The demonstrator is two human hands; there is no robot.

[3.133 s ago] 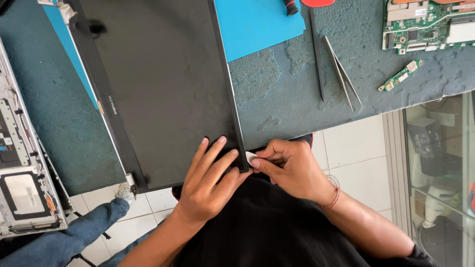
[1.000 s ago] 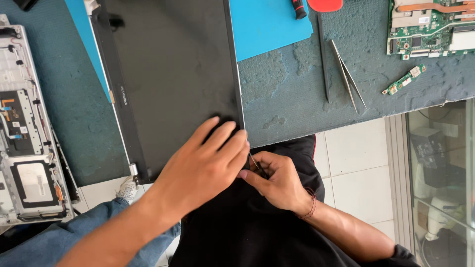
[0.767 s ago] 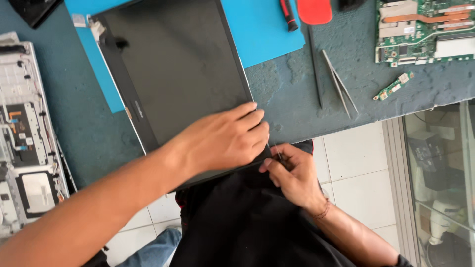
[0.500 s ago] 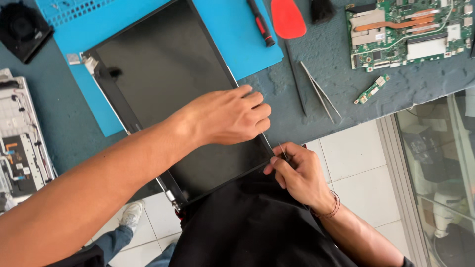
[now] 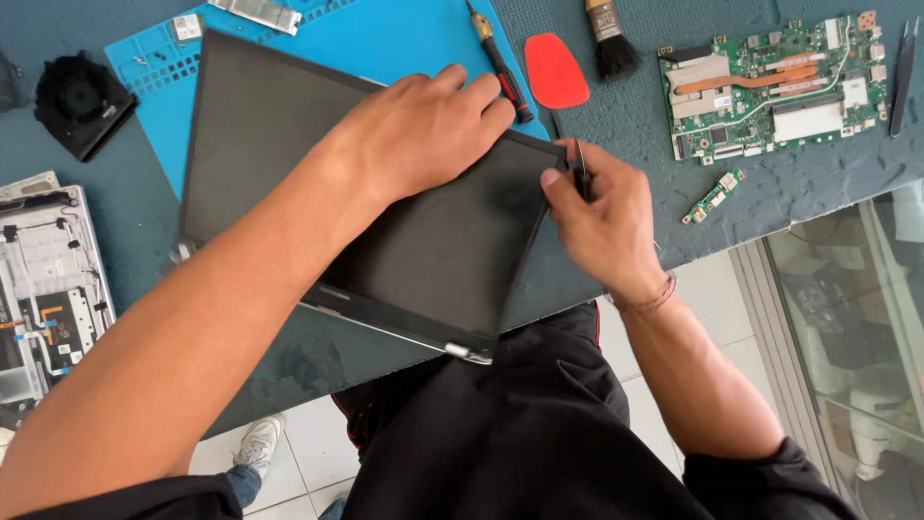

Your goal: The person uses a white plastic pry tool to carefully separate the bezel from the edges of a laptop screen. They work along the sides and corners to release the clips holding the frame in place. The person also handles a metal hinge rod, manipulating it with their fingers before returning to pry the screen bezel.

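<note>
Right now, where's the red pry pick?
In the head view the red pry pick lies flat on the grey mat near the top centre, between the screwdriver on its left and the brush on its right, just beyond the right hand.

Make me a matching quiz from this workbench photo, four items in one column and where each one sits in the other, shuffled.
Things:
1. left hand
2. right hand
3. red pry pick
4. black fan

Places:
A. on the grey mat, between the screwdriver and the brush
B. at the screen panel's right edge, pinching a thin dark tool
C. far left, beside the blue mat
D. flat on the dark screen panel near its top corner

Pairs: 1-D, 2-B, 3-A, 4-C
</note>
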